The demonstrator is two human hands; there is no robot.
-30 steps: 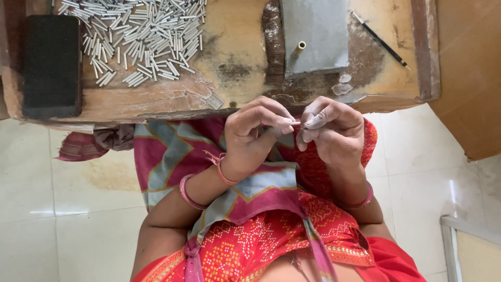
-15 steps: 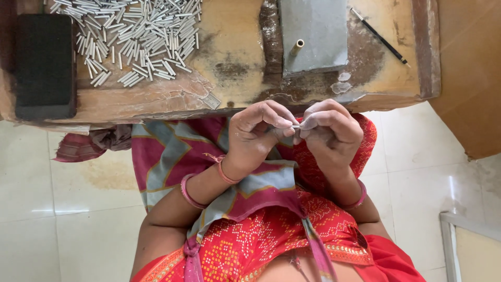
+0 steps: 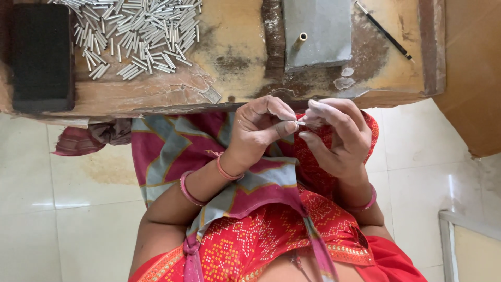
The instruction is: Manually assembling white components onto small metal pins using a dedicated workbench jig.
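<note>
My left hand (image 3: pixel 258 130) and my right hand (image 3: pixel 336 137) meet just below the edge of a low wooden work board (image 3: pixel 235 57), over my lap. Between their fingertips they pinch one small thin white stick (image 3: pixel 301 123), much like the pieces in the pile. The left thumb and forefinger grip its left end; the right fingers curl round its other end, which hides most of it. A heap of several short white tubes (image 3: pixel 141 34) lies on the board at the upper left.
A black rectangular block (image 3: pixel 42 55) rests at the board's left end. A grey metal plate (image 3: pixel 315 31) with a small brass tube (image 3: pixel 299 40) sits at top centre, and a thin dark pencil-like rod (image 3: pixel 385 32) lies to its right. Pale floor tiles surround me.
Both hands have drawn together, fingertips now closed around the small stick, and shifted slightly lower from the board edge. The board's contents have not moved.
</note>
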